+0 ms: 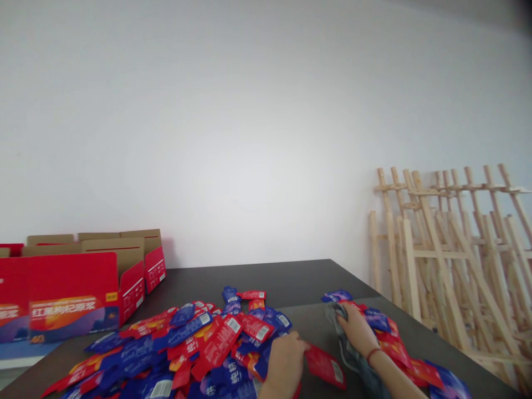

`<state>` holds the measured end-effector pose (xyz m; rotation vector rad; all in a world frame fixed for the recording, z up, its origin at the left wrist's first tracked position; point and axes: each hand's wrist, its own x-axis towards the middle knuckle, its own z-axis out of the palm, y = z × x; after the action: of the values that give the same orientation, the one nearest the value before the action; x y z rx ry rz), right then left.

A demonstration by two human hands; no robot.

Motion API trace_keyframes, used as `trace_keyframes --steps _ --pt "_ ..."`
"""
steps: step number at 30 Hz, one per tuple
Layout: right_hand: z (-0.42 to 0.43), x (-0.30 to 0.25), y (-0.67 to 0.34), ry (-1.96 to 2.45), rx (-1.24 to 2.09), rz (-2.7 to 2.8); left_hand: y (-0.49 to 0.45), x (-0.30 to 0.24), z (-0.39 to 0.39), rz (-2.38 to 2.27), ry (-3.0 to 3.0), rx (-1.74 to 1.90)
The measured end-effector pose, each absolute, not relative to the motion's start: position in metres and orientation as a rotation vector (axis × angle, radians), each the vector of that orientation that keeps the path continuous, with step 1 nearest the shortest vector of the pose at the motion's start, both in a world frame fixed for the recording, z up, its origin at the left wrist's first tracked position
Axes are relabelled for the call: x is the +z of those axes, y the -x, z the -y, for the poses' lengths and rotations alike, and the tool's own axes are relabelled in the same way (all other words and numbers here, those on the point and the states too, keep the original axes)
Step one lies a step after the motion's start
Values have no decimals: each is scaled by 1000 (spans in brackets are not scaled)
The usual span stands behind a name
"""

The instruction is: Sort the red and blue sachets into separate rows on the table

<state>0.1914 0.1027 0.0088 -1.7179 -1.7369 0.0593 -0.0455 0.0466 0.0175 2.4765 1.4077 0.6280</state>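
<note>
The left hand (286,363) grasps a red packet (326,367) at its upper left corner; the thumb and fingers are partly hidden from the camera, and the wrist is cut by the lower edge. This packet is between the two hands, low over the dark surface (286,274); whether its lower end touches the surface, I cannot tell. The right hand (355,331) is closed around a grey cloth (338,324), which hangs down behind the forearm, so its middle is covered and its lower part goes out of view. A red wristband (373,353) is on this arm.

To the left lies a large pile (216,343) of red and blue packets, overlapping so much that many are hidden, and the nearest are cut off. To the right is a smaller group (393,343), partly behind the right arm. The open red boxes (75,288) are cut by the left edge, and their inside is hard to see. Wooden frames (436,277) overlap beside the wall (249,138).
</note>
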Motion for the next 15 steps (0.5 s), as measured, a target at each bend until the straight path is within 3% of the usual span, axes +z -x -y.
trace_keyframes --steps 6,15 --pt "-60 5 -119 1521 47 2127 40 2 -51 -1445 -2460 541" --pt "-77 -21 -123 1898 -187 1997 46 5 -52 -1520 -2515 473"
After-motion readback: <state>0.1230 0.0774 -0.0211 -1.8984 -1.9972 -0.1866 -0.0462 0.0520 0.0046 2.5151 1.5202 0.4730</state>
